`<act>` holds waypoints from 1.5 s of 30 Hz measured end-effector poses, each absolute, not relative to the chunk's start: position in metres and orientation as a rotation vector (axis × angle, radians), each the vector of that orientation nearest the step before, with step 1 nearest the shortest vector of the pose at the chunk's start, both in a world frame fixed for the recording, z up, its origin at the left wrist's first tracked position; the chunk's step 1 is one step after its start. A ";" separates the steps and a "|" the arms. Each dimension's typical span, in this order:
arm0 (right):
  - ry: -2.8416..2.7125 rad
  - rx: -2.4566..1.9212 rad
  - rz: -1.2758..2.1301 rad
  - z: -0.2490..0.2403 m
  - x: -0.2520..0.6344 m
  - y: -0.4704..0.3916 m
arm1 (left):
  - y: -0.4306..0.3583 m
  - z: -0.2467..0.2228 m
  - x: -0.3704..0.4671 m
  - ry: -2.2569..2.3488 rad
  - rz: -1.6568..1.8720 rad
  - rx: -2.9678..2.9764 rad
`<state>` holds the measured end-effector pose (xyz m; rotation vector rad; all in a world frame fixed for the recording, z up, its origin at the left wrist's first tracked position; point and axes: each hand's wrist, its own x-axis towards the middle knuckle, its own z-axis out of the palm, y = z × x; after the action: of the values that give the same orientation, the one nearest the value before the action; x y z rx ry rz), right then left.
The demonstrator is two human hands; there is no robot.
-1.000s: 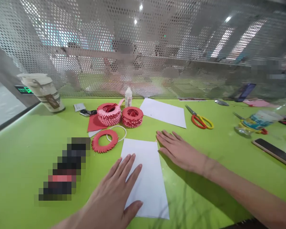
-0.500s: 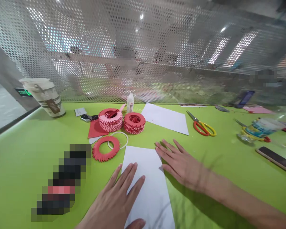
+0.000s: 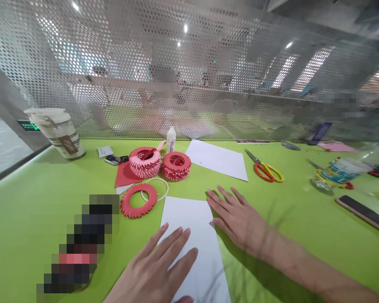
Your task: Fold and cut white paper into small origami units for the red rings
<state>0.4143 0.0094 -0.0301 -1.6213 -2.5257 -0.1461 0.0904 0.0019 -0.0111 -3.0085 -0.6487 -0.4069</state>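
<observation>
1. near white sheet [image 3: 205, 244] lies flat on green counter [image 3: 25, 227], near centre, long side running near to far; its near edge is out of view.
2. left hand [image 3: 159, 265]: palm down, fingers extended & spread, thumb only partly in view; over left side of the near sheet, grips nothing. can't tell how firmly it presses.
3. right hand [image 3: 240, 219]: also palm down, fingers straight & a bit apart, nothing held; fingertips at the sheet's far right corner, rest of hand to the right of it.
4. just far left of sheet: red toothed ring [image 3: 125, 204], flat, partly overlapping thin white ring [image 3: 167, 188].
5. farther back, side by side: pink-&-red pleated stack [image 3: 147, 169] on left, red pleated stack [image 3: 177, 171] on right; sm. white bottle [image 3: 171, 143] upright behind, approx. btwn them.
6. red paper [image 3: 124, 174] partly under the left stack.
7. far white sheet [image 3: 219, 162] beyond right hand; scissors [image 3: 260, 163] w/ red & yellow handles to its right.
8. far left: cup [image 3: 58, 134], upright. right side: phone [image 3: 363, 214], flat, & clear bottle [image 3: 342, 170] on its side.
9. left item [image 3: 85, 244] pixelated, can't ID.
</observation>
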 end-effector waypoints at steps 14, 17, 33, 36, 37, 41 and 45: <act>-2.661 -1.208 -0.334 -0.007 0.419 0.070 | 0.004 -0.022 0.093 -0.534 -0.676 -3.037; -2.705 -1.152 -0.357 -0.012 0.422 0.076 | 0.005 -0.025 0.094 -0.528 -0.691 -3.038; -2.626 -1.117 0.171 -0.003 0.429 0.079 | -0.001 -0.021 0.090 -0.607 -0.529 -3.107; -2.593 -1.127 0.263 -0.005 0.429 0.078 | -0.001 -0.020 0.090 -0.624 -0.497 -3.129; -2.588 -1.134 0.273 -0.005 0.430 0.078 | -0.002 -0.020 0.090 -0.629 -0.498 -3.134; -2.583 -1.165 0.269 -0.004 0.428 0.076 | -0.003 -0.017 0.091 -0.652 -0.502 -3.158; -2.590 -1.201 0.229 -0.003 0.423 0.074 | -0.004 -0.012 0.093 -0.700 -0.526 -3.170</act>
<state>0.4230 0.0738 -0.0032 -1.2011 -2.5901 0.2285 0.0927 -0.0036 -0.0124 -3.1698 -0.6997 -0.5261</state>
